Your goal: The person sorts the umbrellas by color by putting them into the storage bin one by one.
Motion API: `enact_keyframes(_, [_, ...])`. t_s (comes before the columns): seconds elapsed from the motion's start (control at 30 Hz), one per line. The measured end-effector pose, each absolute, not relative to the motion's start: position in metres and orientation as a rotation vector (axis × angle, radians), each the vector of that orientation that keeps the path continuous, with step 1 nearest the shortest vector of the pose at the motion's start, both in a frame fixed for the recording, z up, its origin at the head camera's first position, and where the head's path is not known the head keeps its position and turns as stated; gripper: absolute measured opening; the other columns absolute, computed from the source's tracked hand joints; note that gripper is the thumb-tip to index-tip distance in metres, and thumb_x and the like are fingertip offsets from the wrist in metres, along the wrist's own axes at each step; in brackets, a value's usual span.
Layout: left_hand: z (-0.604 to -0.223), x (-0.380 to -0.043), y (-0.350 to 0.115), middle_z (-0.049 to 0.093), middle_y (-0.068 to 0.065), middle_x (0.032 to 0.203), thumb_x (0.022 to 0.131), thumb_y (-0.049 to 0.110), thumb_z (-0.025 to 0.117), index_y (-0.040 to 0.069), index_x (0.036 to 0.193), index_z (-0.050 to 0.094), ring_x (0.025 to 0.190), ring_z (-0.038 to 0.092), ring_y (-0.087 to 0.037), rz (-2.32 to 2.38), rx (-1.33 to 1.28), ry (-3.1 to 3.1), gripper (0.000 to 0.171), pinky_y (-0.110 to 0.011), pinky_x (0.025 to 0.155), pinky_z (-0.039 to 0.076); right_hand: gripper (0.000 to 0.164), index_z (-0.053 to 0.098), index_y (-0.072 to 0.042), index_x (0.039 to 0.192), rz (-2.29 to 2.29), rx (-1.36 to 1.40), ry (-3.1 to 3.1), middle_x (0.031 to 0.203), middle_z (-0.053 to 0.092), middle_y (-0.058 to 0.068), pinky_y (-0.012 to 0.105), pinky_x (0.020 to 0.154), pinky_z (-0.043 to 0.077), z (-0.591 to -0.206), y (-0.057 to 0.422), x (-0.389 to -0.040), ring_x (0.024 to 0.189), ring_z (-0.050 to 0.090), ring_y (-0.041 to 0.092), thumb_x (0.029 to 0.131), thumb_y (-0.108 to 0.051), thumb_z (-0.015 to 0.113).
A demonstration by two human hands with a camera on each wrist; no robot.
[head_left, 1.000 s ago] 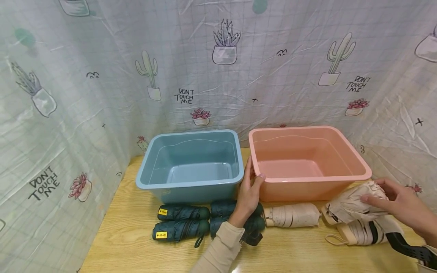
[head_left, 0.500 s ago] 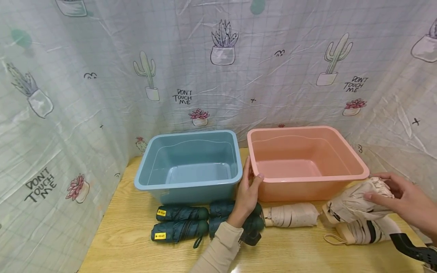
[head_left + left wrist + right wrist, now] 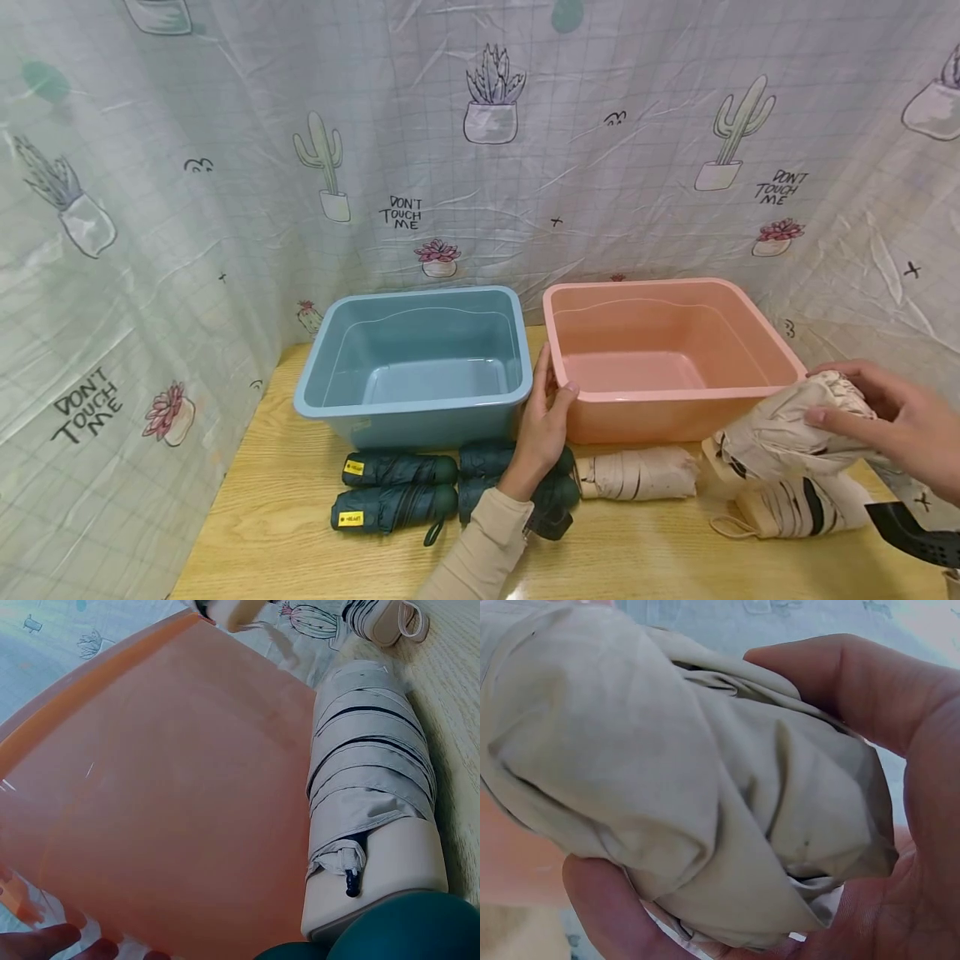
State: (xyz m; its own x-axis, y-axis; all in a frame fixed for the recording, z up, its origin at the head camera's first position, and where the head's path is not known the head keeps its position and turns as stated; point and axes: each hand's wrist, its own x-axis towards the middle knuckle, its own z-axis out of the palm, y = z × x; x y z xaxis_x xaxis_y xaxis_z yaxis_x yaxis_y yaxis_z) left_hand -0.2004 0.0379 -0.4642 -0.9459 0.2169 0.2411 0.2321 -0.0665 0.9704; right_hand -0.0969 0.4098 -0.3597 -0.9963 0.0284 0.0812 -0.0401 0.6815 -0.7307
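Note:
My right hand (image 3: 892,421) grips a beige folded umbrella (image 3: 798,429) by its loose cloth end. It is tilted above another beige umbrella (image 3: 802,507) that lies on the table. The right wrist view shows thumb and fingers around the crumpled beige cloth (image 3: 705,772). My left hand (image 3: 542,429) rests at the front left corner of the pink bin (image 3: 675,417), its thumb at the rim and its fingers fairly straight along the side. A third beige umbrella (image 3: 641,473) lies before that bin; the left wrist view shows its wrapped cloth (image 3: 371,757) closely.
Left of the pink bin stands a blue bin (image 3: 420,425). Several dark green folded umbrellas (image 3: 393,508) lie before it, some partly hidden by my left forearm. A patterned curtain (image 3: 375,150) hangs behind the wooden table (image 3: 262,525).
My right hand has lifted the beige umbrella slightly up and to the right, away from the one beneath it. My left hand stays at the pink bin's corner.

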Motion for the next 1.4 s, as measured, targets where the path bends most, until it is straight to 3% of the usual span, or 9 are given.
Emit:
enact_keyframes(0.23, [-0.464, -0.2, 0.037, 0.037, 0.005, 0.164, 0.106, 0.031, 0.051, 0.04, 0.163, 0.017, 0.145, 0.045, -0.017, -2.216, -0.499, -2.146, 0.067, -0.047, 0.121, 0.036, 0.039, 0.054, -0.029, 0.132, 1.161, 0.031, -2.821, 0.099, 0.065, -0.025, 0.024, 0.061, 0.052, -0.342, 0.399, -0.103, 0.081, 0.064, 0.0, 0.099, -0.013, 0.068])
enact_keyframes(0.6, [-0.464, -0.2, 0.038, 0.038, 0.001, 0.163, 0.105, 0.025, 0.052, 0.039, 0.163, 0.021, 0.144, 0.046, -0.018, -2.211, -0.5, -2.146, 0.067, -0.046, 0.12, 0.037, 0.042, 0.051, -0.034, 0.135, 1.201, 0.063, -2.79, 0.104, 0.063, -0.025, 0.022, 0.063, 0.052, -0.318, 0.388, -0.116, 0.085, 0.063, 0.0, 0.101, -0.013, 0.065])
enact_keyframes(0.87, [-0.464, -0.201, 0.038, 0.041, 0.0, 0.161, 0.105, 0.031, 0.051, 0.035, 0.163, 0.021, 0.143, 0.048, -0.018, -2.175, -0.525, -2.155, 0.066, -0.047, 0.12, 0.037, 0.045, 0.052, -0.03, 0.134, 1.333, 0.2, -2.688, 0.104, 0.063, -0.017, 0.021, 0.063, 0.052, -0.312, 0.382, -0.125, 0.084, 0.063, 0.003, 0.101, 0.001, 0.058])
enact_keyframes(1.23, [-0.467, -0.203, 0.04, 0.04, 0.003, 0.162, 0.105, 0.029, 0.05, 0.037, 0.163, 0.02, 0.143, 0.049, -0.017, -2.14, -0.525, -2.167, 0.065, -0.047, 0.119, 0.038, 0.039, 0.05, -0.027, 0.135, 1.571, 0.115, -2.646, 0.115, 0.059, -0.017, 0.021, 0.068, 0.055, -0.301, 0.384, -0.145, 0.091, 0.062, 0.002, 0.105, -0.003, 0.051])
enact_keyframes(1.4, [-0.468, -0.204, 0.04, 0.04, 0.003, 0.162, 0.105, 0.029, 0.05, 0.037, 0.163, 0.021, 0.143, 0.049, -0.018, -2.14, -0.526, -2.159, 0.065, -0.048, 0.119, 0.038, 0.034, 0.047, -0.028, 0.138, 1.547, 0.028, -2.708, 0.117, 0.06, -0.019, 0.02, 0.072, 0.055, -0.292, 0.383, -0.155, 0.097, 0.064, 0.0, 0.108, -0.014, 0.051])
